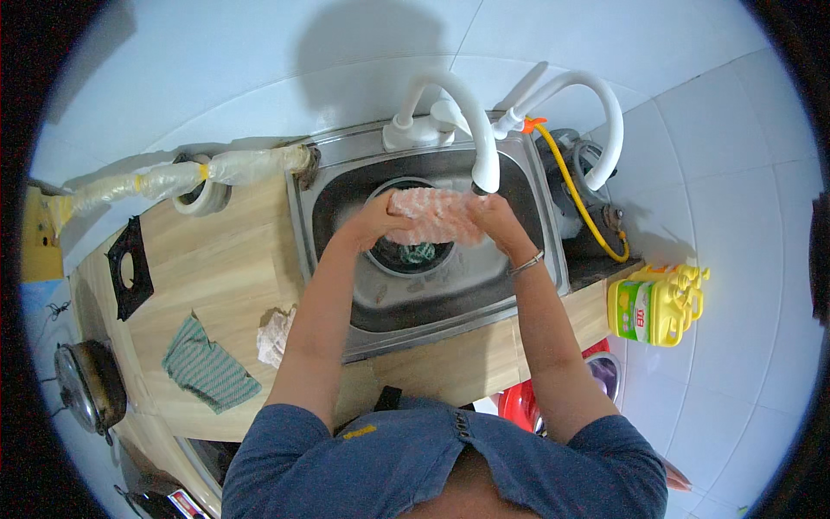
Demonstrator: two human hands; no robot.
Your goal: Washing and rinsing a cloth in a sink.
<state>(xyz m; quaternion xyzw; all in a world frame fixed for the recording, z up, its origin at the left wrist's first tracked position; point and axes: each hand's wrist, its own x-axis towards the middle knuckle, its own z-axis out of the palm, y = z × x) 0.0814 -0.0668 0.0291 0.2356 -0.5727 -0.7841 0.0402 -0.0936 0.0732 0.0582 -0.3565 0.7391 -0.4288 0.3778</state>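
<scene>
Over the stainless steel sink (382,311), a pink and white striped cloth (438,214) is stretched between my two hands. My left hand (375,224) grips its left end, and my right hand (496,217) grips the other end, close under the spout of the white faucet (485,156). Whether water is running cannot be made out. Below the cloth sits a round dark basin (376,259) with a metallic rim, partly covered by cloth and hands. A dark green and white cloth (417,253) lies inside it. A bracelet circles my right wrist.
Left on the wooden counter (227,272) lie a green striped cloth (211,366), a crumpled pale cloth (275,337), a black plate with a hole (131,269) and a tape roll (204,198). Yellow jugs (655,305) and a yellow hose (567,175) are right. A lidded pot (91,389) is far left.
</scene>
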